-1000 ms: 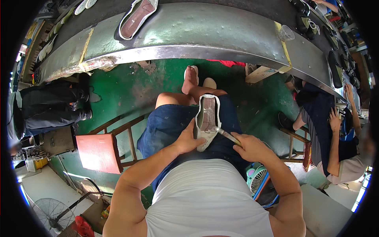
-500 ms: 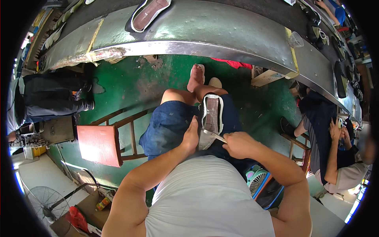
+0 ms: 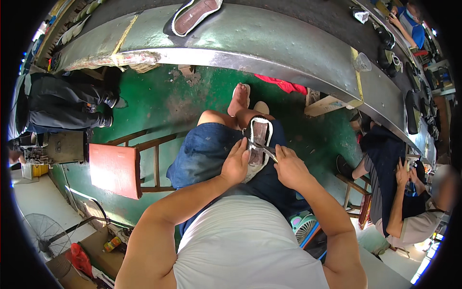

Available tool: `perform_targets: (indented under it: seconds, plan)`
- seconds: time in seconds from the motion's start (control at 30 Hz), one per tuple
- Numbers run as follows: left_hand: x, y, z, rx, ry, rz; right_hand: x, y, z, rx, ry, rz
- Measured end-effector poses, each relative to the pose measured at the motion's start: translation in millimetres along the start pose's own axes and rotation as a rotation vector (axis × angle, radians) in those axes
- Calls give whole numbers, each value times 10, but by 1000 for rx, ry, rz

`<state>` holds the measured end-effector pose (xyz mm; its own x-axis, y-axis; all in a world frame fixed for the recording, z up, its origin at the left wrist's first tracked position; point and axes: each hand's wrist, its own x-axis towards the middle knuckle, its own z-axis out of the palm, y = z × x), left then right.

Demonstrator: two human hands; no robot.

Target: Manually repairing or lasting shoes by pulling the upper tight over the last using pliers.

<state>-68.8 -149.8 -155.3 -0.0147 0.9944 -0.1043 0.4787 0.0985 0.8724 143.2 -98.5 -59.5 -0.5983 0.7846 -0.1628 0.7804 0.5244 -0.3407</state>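
Note:
A shoe upper [image 3: 259,134] with a white folded edge and a brownish insole lies sole side up on my lap. My left hand [image 3: 236,161] is closed against its left side, fingers pointing up along the edge. My right hand [image 3: 290,167] is closed round the handle of a slim metal hand tool [image 3: 266,150]. The tool's head reaches across the middle of the insole, near my left fingertips. I cannot make out the exact kind of tool. My palms hide parts of the shoe's near end.
A metal-edged workbench [image 3: 269,45] curves across the far side, with another shoe upper [image 3: 197,17] on it. A clear plastic cup [image 3: 362,61] stands at its right. A stool [image 3: 115,168] is on my left, a small green fan [image 3: 303,226] by my right side. Co-workers sit at right.
The tool has moved up from the shoe's near end to the middle of the insole, and my right hand with it. My left fingers have come closer to its head. The view has shifted slightly.

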Motion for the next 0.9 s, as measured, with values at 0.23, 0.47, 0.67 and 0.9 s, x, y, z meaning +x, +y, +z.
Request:
perform_targets:
  seconds: [0.23,0.47,0.67,0.9]
  plan:
    - [147,332,-247,246,-286,45,-14,350,75,302,-300,233]
    - [301,458,-291,373,-475,-49,335,357,21,603,-2,177]
    - [38,116,-237,72,-248,2,360,355,78,318,-224,178]
    - [-19,234,-287,-77,-281,-179,-76,56,53,396,-295,129]
